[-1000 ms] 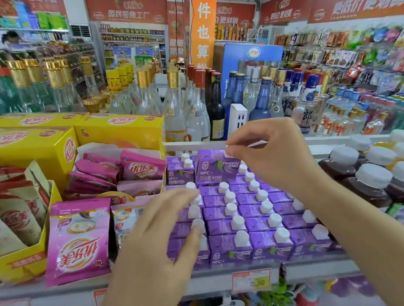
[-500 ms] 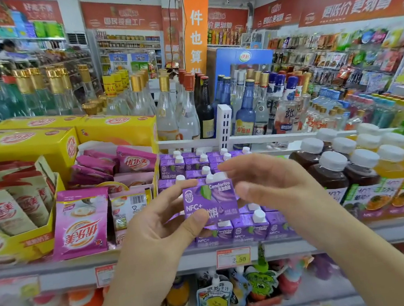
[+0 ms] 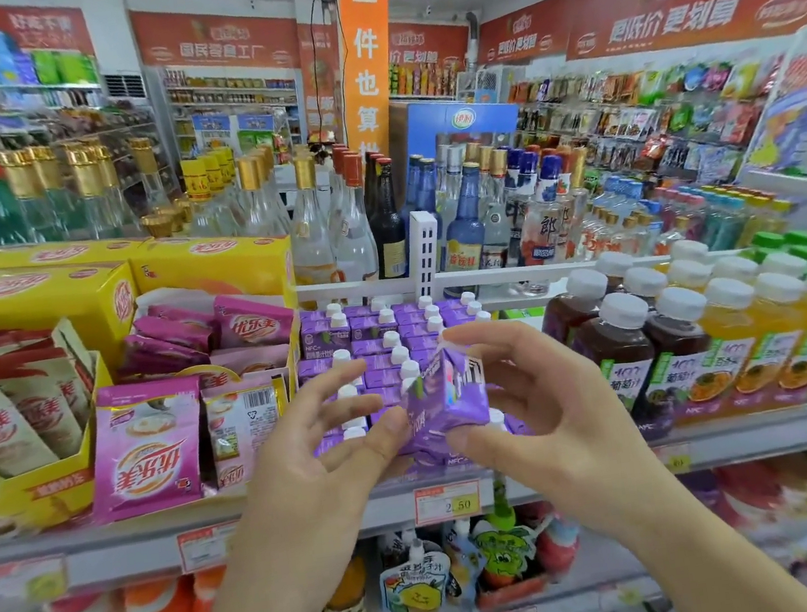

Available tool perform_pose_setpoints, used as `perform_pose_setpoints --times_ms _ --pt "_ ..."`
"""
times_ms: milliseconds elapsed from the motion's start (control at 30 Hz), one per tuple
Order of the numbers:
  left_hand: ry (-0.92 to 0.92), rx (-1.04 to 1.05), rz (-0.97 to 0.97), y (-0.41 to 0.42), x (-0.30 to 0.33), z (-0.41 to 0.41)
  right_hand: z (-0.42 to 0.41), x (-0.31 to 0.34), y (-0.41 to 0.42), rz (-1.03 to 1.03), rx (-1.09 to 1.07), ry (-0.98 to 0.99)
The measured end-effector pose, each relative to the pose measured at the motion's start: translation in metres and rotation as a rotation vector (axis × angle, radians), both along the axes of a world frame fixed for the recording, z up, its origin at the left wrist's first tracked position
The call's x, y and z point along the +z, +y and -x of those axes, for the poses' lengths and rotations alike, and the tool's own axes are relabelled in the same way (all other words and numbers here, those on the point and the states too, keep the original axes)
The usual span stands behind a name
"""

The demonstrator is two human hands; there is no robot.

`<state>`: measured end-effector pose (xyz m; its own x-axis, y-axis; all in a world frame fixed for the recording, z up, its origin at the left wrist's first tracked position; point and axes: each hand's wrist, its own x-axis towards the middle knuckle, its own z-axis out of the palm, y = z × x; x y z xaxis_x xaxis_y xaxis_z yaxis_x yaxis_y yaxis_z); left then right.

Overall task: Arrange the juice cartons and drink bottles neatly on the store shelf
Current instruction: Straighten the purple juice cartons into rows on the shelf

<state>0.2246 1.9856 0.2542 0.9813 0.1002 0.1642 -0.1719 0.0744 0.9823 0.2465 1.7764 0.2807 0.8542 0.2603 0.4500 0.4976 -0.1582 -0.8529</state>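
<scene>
hands: left hand (image 3: 308, 454) and right hand (image 3: 545, 405) pinch purple carton (image 3: 448, 398) | tilted (blurry) | risk: loose fingertip hold, could drop onto cartons on shelf (image 3: 381, 345)

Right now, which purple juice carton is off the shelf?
The tilted purple carton held between both hands; the others stand upright in rows.

Two bare forearms — sleeveless, left hand (image 3: 308, 454), right hand (image 3: 551, 414)

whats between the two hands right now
In the head view, one purple juice carton, tilted and blurred, sits between the left hand and right hand, both touching it.
</scene>
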Motion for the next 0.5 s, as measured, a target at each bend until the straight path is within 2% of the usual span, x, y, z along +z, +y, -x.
perform_pose_setpoints --times_ms 133,233,400,500 --pt "0.028 -0.119 -0.051 -0.001 0.007 0.005 0.003 -0.001 0.011 0.141 -0.101 -0.170" --pt "0.069 -0.175 0.038 -0.004 0.010 0.007 0.005 -0.003 0.019 0.194 -0.133 -0.222" --pt "0.113 -0.168 0.351 -0.002 0.007 0.003 0.003 -0.004 0.014 0.298 -0.080 -0.134" --pt "0.122 -0.170 0.414 0.001 0.005 0.001 0.004 -0.006 0.012 0.338 -0.075 -0.089"
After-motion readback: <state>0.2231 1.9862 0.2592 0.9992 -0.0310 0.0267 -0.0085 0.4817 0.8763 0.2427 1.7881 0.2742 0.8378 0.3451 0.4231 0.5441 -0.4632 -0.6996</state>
